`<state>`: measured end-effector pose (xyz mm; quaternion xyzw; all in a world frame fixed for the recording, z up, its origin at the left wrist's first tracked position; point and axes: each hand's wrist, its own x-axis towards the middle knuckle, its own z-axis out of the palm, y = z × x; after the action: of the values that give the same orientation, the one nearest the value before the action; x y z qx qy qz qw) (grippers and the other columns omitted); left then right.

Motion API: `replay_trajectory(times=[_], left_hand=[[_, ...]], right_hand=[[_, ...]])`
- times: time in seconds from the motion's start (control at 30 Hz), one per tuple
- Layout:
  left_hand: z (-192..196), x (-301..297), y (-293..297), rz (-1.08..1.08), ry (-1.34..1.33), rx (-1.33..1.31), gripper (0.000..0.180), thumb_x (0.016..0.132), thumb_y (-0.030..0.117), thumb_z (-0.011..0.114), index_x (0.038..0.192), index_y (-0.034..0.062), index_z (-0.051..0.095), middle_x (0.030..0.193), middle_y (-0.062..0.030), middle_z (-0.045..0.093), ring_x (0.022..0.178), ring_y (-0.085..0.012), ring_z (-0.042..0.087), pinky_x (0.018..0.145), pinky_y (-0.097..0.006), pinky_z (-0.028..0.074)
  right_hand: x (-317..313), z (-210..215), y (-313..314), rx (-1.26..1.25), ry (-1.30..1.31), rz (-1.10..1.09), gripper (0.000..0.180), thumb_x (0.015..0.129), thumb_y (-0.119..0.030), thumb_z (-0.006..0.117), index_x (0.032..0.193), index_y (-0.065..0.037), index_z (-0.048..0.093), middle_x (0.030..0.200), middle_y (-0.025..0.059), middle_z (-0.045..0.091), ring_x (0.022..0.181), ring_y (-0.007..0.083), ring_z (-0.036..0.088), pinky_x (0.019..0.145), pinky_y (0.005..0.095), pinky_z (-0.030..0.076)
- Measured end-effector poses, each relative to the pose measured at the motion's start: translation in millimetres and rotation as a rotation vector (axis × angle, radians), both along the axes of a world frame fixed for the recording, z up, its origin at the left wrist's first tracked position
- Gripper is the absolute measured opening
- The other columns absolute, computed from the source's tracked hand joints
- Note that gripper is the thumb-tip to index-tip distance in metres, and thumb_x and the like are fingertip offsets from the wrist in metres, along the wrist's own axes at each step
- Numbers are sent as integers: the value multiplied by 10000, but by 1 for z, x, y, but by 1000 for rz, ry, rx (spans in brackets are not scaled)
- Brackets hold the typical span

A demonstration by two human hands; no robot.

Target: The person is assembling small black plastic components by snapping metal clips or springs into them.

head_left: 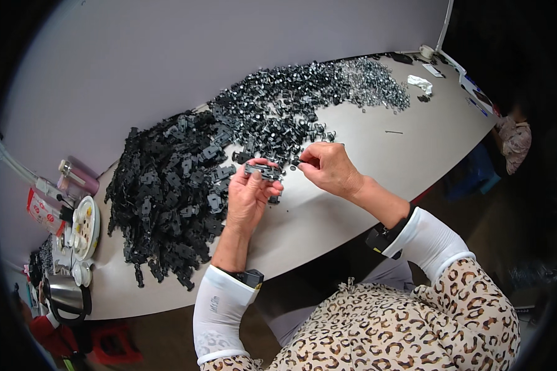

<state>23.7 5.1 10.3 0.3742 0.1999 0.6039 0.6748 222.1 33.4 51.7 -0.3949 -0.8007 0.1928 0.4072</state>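
My left hand [249, 196] holds a flat black plastic part [263, 170] between thumb and fingers, just above the table. My right hand [329, 167] pinches a small dark piece [297, 163] at its fingertips, right beside the end of that part. A large heap of similar black plastic parts [167, 198] lies to the left of my hands. Behind them spreads a pile of small black and metal pieces [278, 108], turning into shiny metal bits [377, 86] toward the far right.
The grey table [365, 161] curves along a pale wall. At its left end stand a white plate with small items [85, 227], a pink bottle [77, 176], packets and a steel kettle [65, 297]. A white crumpled cloth [421, 83] lies far right.
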Motion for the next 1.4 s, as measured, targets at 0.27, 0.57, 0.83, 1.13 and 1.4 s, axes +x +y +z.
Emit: replay_trajectory(times=[0.27,0.57,0.83,1.13,1.4], left_hand=[[4,10,-5,-1,115,-10,428,846,12,604,1244,-16,449,1035,-114,599,796,-177,632,698,-268,543],[-2,8,-3,2,267,26,320,851,30,610,1143,-12,487,962,-99,608,767,-182,634,642,-279,550],[-2,17,-6,65,424,49,343,851,-20,568,1178,-35,465,977,-68,600,844,-144,617,707,-277,555],[-5,9,-5,7,319,74,315,831,-36,552,1139,-11,493,997,-55,593,898,-139,605,792,-263,514],[7,-1,-6,-155,-20,-40,301,952,217,475,1046,-67,517,961,-168,620,852,-214,657,787,-365,573]], right_hand=[[-31,4,-4,21,79,120,95,724,-38,651,777,36,626,707,142,629,624,229,636,565,312,510],[-26,16,-3,72,-169,149,107,740,-87,617,741,19,612,734,165,619,698,302,637,631,387,520],[-29,31,-15,186,-525,118,103,748,-103,608,739,-2,588,739,137,592,661,303,620,597,389,512],[-43,14,-13,277,-279,103,79,719,-84,644,734,-46,576,700,60,553,646,253,592,567,362,490],[-36,18,-3,308,-47,291,294,616,-117,748,833,-36,567,814,66,488,722,219,518,629,317,451]])
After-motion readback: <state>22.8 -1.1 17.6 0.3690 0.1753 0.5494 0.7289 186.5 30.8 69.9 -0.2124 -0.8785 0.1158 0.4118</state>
